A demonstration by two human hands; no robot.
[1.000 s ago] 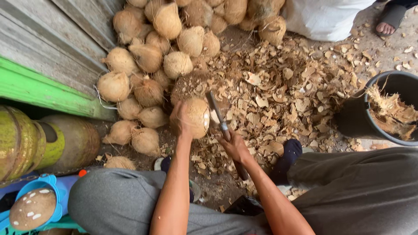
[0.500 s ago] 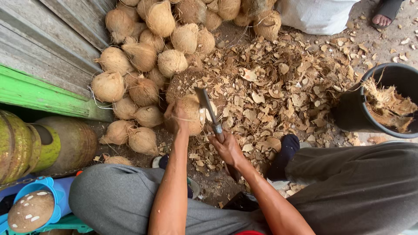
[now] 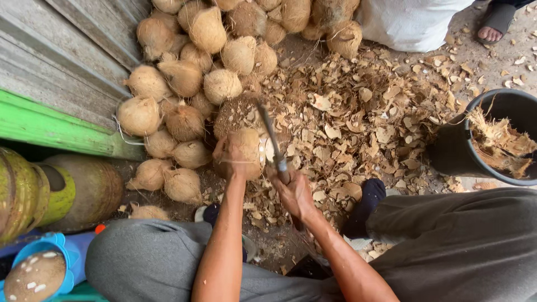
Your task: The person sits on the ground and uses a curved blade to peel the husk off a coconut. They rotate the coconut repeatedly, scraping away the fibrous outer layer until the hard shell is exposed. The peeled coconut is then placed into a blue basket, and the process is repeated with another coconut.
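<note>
The coconut [image 3: 246, 152] is round, tan and fibrous, with a pale patch bared on its right side; it sits over the husk chips [image 3: 358, 128], just below the heap of coconuts [image 3: 196, 72]. The left hand [image 3: 228, 159] has its fingers clamped on the coconut, mostly hidden behind it. The right hand [image 3: 293, 193] has its fingers closed on the knife [image 3: 271, 140], whose handle is covered and whose blade touches the pale patch.

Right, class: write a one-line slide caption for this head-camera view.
Left hand steadies a husked coconut while the right hand sets a knife against it, beside a coconut pile.
</note>
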